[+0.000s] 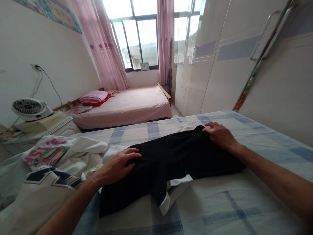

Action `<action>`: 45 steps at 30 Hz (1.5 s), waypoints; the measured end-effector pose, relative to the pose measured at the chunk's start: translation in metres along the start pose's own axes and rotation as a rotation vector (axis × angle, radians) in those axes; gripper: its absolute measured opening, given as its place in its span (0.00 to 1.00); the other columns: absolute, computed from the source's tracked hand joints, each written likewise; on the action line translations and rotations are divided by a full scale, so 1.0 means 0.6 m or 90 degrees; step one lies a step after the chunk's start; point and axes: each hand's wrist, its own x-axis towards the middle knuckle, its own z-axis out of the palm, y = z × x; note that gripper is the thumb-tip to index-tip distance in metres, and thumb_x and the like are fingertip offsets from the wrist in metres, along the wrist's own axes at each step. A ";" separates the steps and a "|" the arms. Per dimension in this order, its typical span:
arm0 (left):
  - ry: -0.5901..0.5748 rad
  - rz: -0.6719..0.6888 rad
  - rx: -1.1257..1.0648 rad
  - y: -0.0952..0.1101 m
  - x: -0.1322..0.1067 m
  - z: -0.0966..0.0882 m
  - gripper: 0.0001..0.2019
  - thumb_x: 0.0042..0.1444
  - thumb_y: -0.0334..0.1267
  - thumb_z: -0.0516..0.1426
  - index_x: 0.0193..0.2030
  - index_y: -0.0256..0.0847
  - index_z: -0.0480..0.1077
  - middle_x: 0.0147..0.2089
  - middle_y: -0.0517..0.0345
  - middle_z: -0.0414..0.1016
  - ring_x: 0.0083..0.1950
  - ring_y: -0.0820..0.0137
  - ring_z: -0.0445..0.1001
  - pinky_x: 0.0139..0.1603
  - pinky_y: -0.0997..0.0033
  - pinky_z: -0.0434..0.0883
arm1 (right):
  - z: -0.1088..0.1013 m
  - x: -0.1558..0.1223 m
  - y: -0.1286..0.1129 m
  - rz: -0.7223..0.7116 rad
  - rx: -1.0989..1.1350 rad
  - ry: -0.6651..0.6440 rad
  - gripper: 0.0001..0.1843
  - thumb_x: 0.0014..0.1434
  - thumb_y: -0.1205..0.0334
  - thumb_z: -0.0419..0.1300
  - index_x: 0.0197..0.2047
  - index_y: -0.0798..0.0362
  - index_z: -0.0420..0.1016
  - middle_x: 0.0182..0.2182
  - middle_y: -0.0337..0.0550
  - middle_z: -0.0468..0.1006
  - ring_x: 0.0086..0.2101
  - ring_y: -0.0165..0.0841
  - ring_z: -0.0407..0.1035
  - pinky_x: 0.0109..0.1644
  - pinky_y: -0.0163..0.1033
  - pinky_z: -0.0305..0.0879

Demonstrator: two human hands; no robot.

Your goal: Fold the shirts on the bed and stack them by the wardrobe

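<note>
A black garment [181,153] with white-edged parts lies spread across the bed in front of me; its exact kind is hard to make out. On its left portion rests my left hand [119,166], palm down with the fingers apart. At the far right edge of the cloth, my right hand [221,135] pinches the fabric between thumb and fingers, lifting a small fold there. The white trim [178,186] sticks out at the near side, partly folded over.
To the left lies a heap of white clothes [73,156] with printed lettering. Under everything is a blue-and-white checked sheet [215,202]. Beyond stand a pink bed [137,104], a small fan [31,107] on a cabinet, and a white wardrobe [227,71] at the right.
</note>
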 end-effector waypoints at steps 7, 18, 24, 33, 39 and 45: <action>-0.026 -0.073 -0.009 -0.021 -0.009 0.002 0.26 0.52 0.37 0.54 0.60 0.46 0.65 0.62 0.56 0.66 0.62 0.63 0.65 0.64 0.61 0.61 | -0.051 0.113 -0.013 0.172 0.101 0.032 0.16 0.58 0.69 0.47 0.42 0.53 0.73 0.42 0.53 0.76 0.35 0.41 0.72 0.36 0.42 0.62; 0.157 -0.105 0.011 -0.050 -0.011 0.047 0.15 0.61 0.44 0.47 0.36 0.44 0.73 0.51 0.54 0.75 0.49 0.64 0.75 0.52 0.64 0.70 | 0.018 0.025 0.010 0.247 0.445 0.189 0.19 0.49 0.69 0.49 0.44 0.51 0.70 0.49 0.47 0.75 0.50 0.40 0.68 0.54 0.47 0.63; 0.129 -0.096 0.047 -0.057 -0.032 0.026 0.16 0.50 0.33 0.50 0.43 0.43 0.73 0.58 0.53 0.70 0.58 0.61 0.68 0.60 0.61 0.65 | 0.050 -0.044 0.036 0.287 0.251 0.022 0.17 0.53 0.59 0.50 0.46 0.51 0.70 0.52 0.51 0.71 0.50 0.47 0.67 0.49 0.52 0.65; 0.098 -0.203 0.045 -0.068 -0.051 0.026 0.24 0.58 0.47 0.47 0.56 0.38 0.68 0.60 0.47 0.68 0.60 0.58 0.66 0.61 0.56 0.62 | 0.027 -0.037 0.027 0.340 0.140 -0.010 0.22 0.55 0.61 0.49 0.52 0.55 0.69 0.50 0.58 0.71 0.47 0.51 0.68 0.44 0.56 0.63; 0.146 -0.083 0.004 -0.002 -0.046 0.015 0.21 0.59 0.51 0.50 0.55 0.46 0.69 0.61 0.54 0.66 0.62 0.61 0.64 0.64 0.61 0.60 | -0.012 -0.104 0.005 0.374 0.253 -0.025 0.21 0.58 0.47 0.49 0.42 0.52 0.73 0.44 0.51 0.75 0.44 0.44 0.69 0.44 0.46 0.64; 0.038 -0.044 -0.018 0.044 -0.039 0.044 0.24 0.58 0.48 0.52 0.61 0.49 0.64 0.65 0.56 0.62 0.64 0.62 0.63 0.63 0.61 0.62 | -0.023 -0.169 -0.011 0.285 0.129 -0.061 0.14 0.58 0.57 0.48 0.36 0.52 0.72 0.41 0.49 0.75 0.43 0.45 0.69 0.42 0.49 0.63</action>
